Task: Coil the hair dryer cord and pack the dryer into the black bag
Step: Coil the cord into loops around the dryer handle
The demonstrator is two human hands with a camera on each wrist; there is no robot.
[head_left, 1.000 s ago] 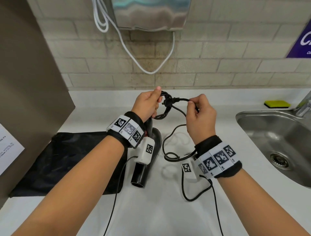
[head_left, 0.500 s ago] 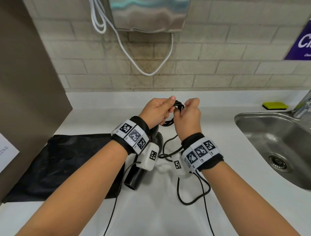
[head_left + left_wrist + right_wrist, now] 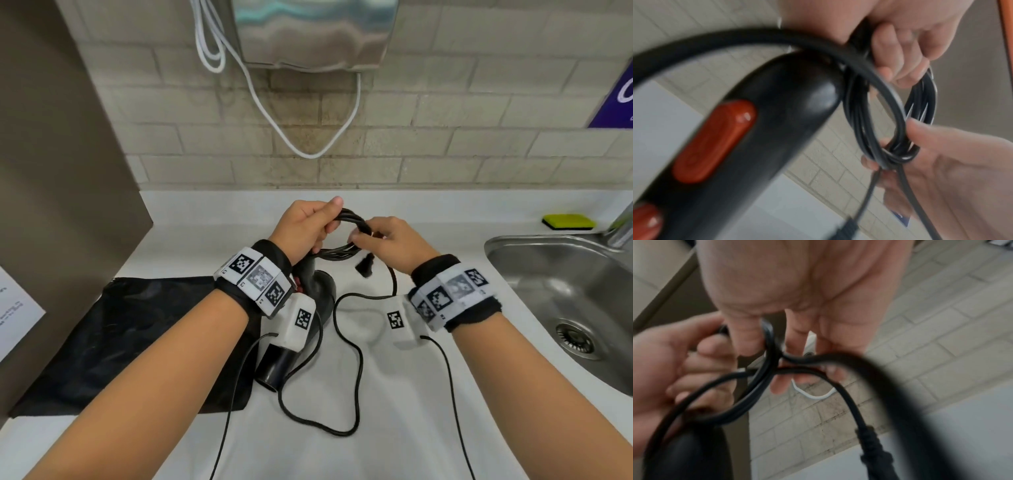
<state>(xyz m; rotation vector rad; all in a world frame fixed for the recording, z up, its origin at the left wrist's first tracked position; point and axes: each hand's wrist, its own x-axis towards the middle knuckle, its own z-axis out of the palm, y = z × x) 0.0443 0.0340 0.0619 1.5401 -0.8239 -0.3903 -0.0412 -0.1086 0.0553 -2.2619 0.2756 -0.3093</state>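
**Both hands holding the coiled cord above the dryer**

The left hand (image 3: 305, 228) is gripping the far-left side of the coiled cord (image 3: 346, 219), its fingers (image 3: 898, 53) curling round the bundled loops. The right hand (image 3: 390, 245) is pinching the opposite side of the same coil, thumb and fingers (image 3: 748, 337) closing on the strands where they cross. Just below that pinch, the plug (image 3: 363, 268) is hanging loose. Directly beneath the left wrist, the hair dryer (image 3: 313, 287) is lying on the white counter (image 3: 394, 428), its handle with the red switch (image 3: 715, 139) pointing up toward the coil. From under the right hand, the uncoiled remainder of the cord is trailing down and looping over the counter toward the person. Left of the held coil and nearer the person, the black bag (image 3: 137, 342) is lying flat, the dryer's nozzle touching its right edge.
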